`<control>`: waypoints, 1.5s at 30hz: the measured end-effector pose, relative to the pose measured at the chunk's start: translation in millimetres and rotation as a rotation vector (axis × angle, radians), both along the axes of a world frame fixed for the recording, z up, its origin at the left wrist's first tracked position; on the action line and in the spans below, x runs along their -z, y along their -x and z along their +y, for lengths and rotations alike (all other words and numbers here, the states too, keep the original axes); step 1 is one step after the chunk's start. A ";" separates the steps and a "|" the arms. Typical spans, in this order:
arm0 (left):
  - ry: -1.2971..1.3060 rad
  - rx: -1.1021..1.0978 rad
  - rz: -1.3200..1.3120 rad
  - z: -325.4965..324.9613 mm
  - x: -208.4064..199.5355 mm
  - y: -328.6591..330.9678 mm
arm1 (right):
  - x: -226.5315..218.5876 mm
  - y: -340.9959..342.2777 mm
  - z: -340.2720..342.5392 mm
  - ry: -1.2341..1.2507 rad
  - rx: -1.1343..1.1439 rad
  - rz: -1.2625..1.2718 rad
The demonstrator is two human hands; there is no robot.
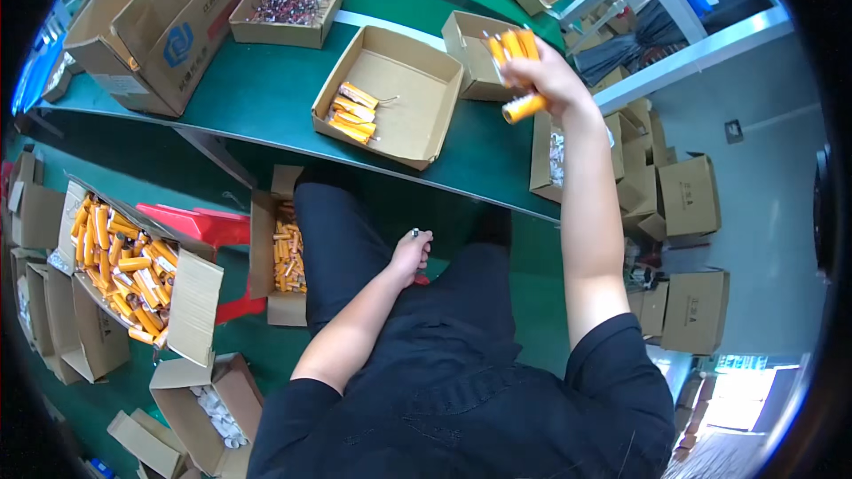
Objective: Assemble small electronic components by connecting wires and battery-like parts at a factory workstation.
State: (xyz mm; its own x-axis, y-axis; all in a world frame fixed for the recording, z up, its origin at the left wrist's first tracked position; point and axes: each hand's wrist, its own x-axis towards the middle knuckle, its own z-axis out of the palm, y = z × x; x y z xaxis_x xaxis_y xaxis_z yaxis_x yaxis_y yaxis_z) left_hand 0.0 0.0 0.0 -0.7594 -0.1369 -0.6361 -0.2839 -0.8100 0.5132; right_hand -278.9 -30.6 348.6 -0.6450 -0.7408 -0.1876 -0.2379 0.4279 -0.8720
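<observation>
Orange cylinders (510, 46) are gripped as a bunch in my right hand (557, 80), raised over the right part of the green surface (253, 102). One cylinder in the same grip sits lower and points left. From above, the bunch overlaps a small carton (479, 75); I cannot tell whether they touch. My left hand (408, 259) is closed above my lap (457, 293) around a small item (414, 232), kind indistinct. Ahead of me, a shallow box (422, 80) holds further orange cylinders, lying side by side near its left wall. Left of it stand a box of small dark-red parts (280, 35) and a large carton (133, 44). On my left, an open carton (197, 310) is heaped with orange cylinders.
</observation>
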 end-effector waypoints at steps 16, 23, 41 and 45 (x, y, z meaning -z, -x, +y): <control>0.091 0.032 -0.002 11.7 -7.6 12.5 | 101.3 -20.4 68.1 -0.387 0.008 1.121; 0.075 0.036 -0.024 10.0 3.7 4.6 | 124.4 -47.3 82.6 -0.688 0.096 0.674; 0.190 0.147 0.228 16.5 -71.9 0.4 | 111.9 -91.5 131.7 0.697 0.352 0.088; 0.405 0.027 0.296 -2.8 -151.1 -7.8 | 115.3 -128.0 173.7 0.466 0.266 0.238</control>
